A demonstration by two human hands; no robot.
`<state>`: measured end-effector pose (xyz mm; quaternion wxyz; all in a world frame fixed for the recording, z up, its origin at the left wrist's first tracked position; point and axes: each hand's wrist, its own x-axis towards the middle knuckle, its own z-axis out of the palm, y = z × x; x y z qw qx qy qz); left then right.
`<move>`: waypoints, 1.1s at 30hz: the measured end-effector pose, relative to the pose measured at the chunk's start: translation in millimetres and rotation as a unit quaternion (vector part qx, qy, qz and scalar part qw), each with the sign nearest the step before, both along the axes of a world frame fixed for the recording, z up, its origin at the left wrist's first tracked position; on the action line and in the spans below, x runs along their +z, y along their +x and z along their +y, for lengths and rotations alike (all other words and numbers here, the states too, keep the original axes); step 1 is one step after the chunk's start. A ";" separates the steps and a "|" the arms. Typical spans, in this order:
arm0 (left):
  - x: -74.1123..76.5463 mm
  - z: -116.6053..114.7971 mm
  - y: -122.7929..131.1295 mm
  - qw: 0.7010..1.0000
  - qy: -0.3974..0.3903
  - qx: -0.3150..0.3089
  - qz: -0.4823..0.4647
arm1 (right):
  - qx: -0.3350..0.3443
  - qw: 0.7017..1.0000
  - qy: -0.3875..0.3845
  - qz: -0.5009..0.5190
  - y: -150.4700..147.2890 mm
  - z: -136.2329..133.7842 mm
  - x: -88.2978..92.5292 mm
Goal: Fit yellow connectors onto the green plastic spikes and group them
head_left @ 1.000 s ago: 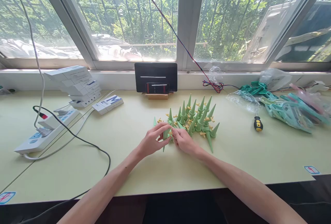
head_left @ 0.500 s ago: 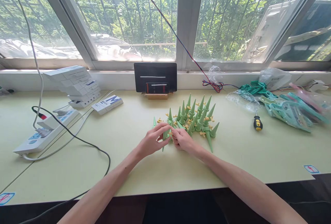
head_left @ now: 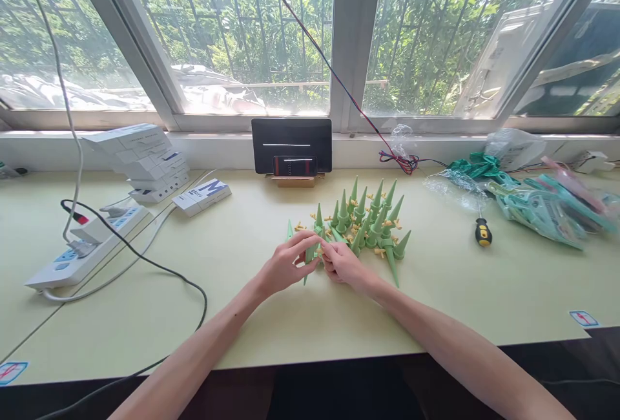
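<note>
Only a slight change shows: the lower fingers point(head_left: 331, 273) of the right hand point(head_left: 343, 263) curl a little further down.

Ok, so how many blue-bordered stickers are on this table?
2. One sticker is at the far left of the table, by its front edge; the other is by the front edge on the right. The forearms could hide more.

a workshop of sorts — screwdriver point(head_left: 483, 234), coiled wires point(head_left: 405, 163), power strip point(head_left: 113, 232) around a windowside table point(head_left: 484, 291).
</note>
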<state>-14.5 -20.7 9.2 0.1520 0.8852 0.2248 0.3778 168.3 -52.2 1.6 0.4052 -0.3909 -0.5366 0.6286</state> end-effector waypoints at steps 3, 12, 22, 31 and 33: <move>-0.3 0.3 -0.4 1.000 -0.006 0.000 -0.002 | 0.002 1.000 0.000 -0.003 -0.3 -0.9 2.2; -0.9 2.3 -0.4 0.999 -0.029 0.007 -0.021 | -0.017 1.000 0.000 -0.003 -3.7 0.0 0.0; -2.0 9.3 -0.2 0.973 -0.205 0.015 -0.102 | -0.057 0.998 0.025 -0.008 -7.0 4.5 -9.3; 7.3 15.9 -5.3 0.876 -0.418 0.000 -0.241 | -0.072 0.995 0.068 -0.029 -6.2 1.7 -10.6; 10.0 18.4 -7.0 0.851 -0.449 -0.008 -0.271 | -0.075 0.991 0.097 -0.059 -6.6 1.4 -11.5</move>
